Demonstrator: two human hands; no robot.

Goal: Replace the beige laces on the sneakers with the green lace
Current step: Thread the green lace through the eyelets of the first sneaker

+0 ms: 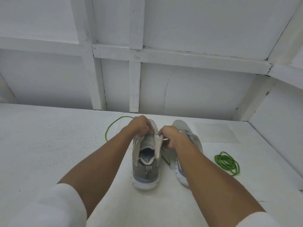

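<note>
Two grey-and-white sneakers stand heel-toward-me on the white table. The left sneaker [146, 167] has its upper pulled open. My left hand [141, 125] pinches the tip of a green lace [109, 130] at an eyelet near the toe; the lace loops away to the left over the table. My right hand [170, 136] grips the right eyelet flap of that same sneaker. A stretch of green lace also trails between the two shoes. The right sneaker [188, 141] lies partly hidden under my right forearm. No beige lace shows.
A second green lace [227, 163] lies coiled on the table to the right of the right sneaker. White panelled walls close off the table [49, 153] behind and on the right.
</note>
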